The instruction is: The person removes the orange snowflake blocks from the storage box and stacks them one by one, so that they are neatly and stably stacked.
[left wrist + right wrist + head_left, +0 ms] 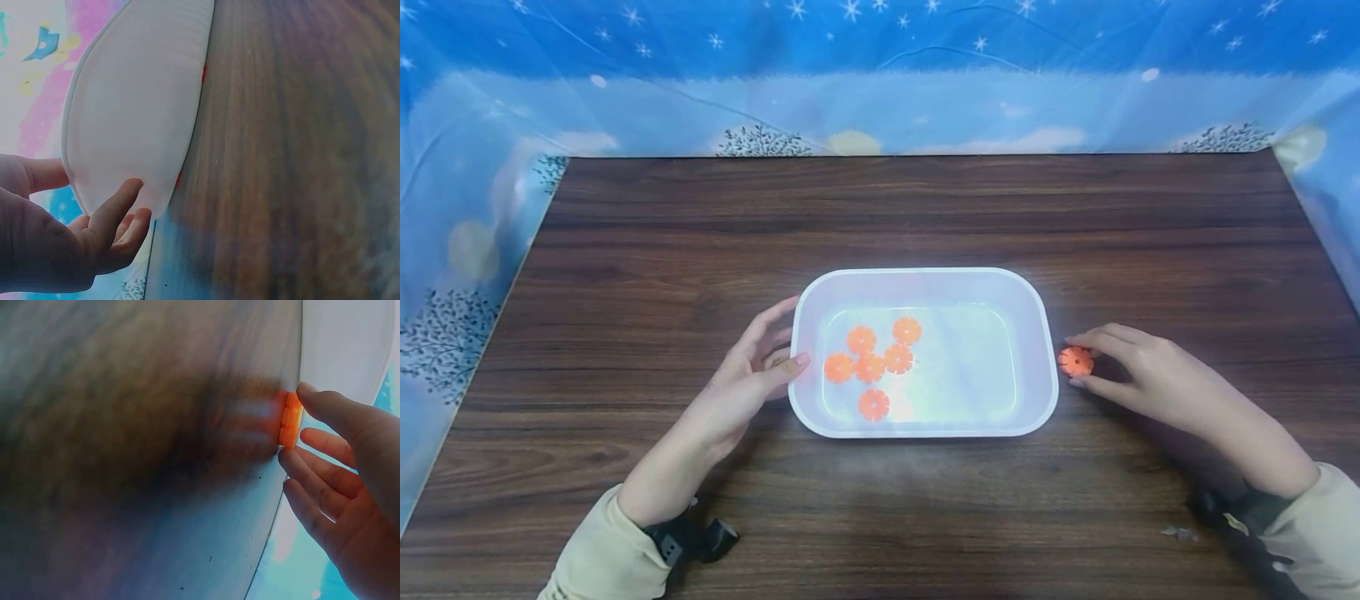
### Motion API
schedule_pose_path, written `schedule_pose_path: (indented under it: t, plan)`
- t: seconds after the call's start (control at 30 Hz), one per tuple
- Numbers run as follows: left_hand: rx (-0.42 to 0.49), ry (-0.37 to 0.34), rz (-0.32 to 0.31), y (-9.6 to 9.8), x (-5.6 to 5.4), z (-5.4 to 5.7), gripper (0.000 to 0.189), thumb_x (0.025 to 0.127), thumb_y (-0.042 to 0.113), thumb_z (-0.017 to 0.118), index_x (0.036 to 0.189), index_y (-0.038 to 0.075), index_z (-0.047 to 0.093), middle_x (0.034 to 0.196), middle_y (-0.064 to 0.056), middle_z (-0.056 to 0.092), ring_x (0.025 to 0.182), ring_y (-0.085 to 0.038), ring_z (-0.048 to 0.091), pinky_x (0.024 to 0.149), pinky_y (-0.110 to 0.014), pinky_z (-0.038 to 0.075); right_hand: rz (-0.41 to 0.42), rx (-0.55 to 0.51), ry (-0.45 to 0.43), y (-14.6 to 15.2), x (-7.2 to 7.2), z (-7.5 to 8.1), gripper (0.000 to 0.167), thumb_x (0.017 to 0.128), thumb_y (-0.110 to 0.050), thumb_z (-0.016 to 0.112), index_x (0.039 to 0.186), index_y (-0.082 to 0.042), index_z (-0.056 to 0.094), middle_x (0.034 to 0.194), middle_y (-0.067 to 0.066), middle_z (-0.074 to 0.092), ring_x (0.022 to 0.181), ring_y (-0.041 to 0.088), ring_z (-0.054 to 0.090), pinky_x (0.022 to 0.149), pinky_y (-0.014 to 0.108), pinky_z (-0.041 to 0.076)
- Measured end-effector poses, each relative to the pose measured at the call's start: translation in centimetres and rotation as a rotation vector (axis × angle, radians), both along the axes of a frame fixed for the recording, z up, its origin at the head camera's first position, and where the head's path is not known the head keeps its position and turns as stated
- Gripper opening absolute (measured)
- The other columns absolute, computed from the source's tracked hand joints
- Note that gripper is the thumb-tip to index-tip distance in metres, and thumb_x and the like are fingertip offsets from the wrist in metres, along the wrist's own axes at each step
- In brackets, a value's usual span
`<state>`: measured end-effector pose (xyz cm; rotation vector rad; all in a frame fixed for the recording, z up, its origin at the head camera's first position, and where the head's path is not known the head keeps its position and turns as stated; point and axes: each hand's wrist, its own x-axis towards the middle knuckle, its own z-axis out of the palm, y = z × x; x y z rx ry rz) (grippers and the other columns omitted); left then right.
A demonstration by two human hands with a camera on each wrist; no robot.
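Note:
A white plastic tub [962,417] lies on the table, with several flat orange notched discs [874,405] on its floor, mostly toward the left. My left hand [752,371] holds the tub's left end, thumb over the rim and fingers along the outer wall. In the left wrist view, those fingers [119,212] spread against the white wall. Just outside the tub's right end, my right hand [1138,375] pinches a small stack of orange notched discs [1077,362] between thumb and fingertips. Seen edge-on by the right wrist camera, the stack [290,419] stands low at the tabletop.
The dark wood-grain table [880,217] reaches back to a blue snow-patterned cloth [880,100], which also hangs at both sides. A small clear scrap [1180,533] lies near the right forearm. Black straps with devices [700,537] sit at the wrists.

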<state>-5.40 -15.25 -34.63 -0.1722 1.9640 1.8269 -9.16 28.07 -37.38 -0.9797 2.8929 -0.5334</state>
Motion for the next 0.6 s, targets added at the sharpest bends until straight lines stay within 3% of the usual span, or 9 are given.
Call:
schedule_pose_path:
  t: [0.33,0.6]
  plan:
    - [-0.014,-0.010,0.006,0.0,0.1,0.2,0.063,0.094,0.016,0.055,0.147,0.029,0.022,0.143,-0.008,0.035,0.124,-0.027,0.045,0.090,-0.034,0.047,-0.034,0.032,-0.034,0.1,0.2,0.5,0.048,0.072,-0.022,0.080,0.116,-0.011,0.064,0.102,0.001,0.065,0.091,0.015,0.063,0.076,0.041,0.052]
    - [-0.014,-0.001,0.006,0.1,0.1,0.1,0.064,0.094,0.015,0.055,0.147,0.029,0.022,0.142,-0.009,0.036,0.123,-0.028,0.046,0.091,-0.036,0.047,-0.103,0.032,0.078,-0.5,0.1,1.6,0.049,0.073,-0.024,0.080,0.117,-0.011,0.063,0.104,0.006,0.067,0.093,0.024,0.065,0.075,0.047,0.051]
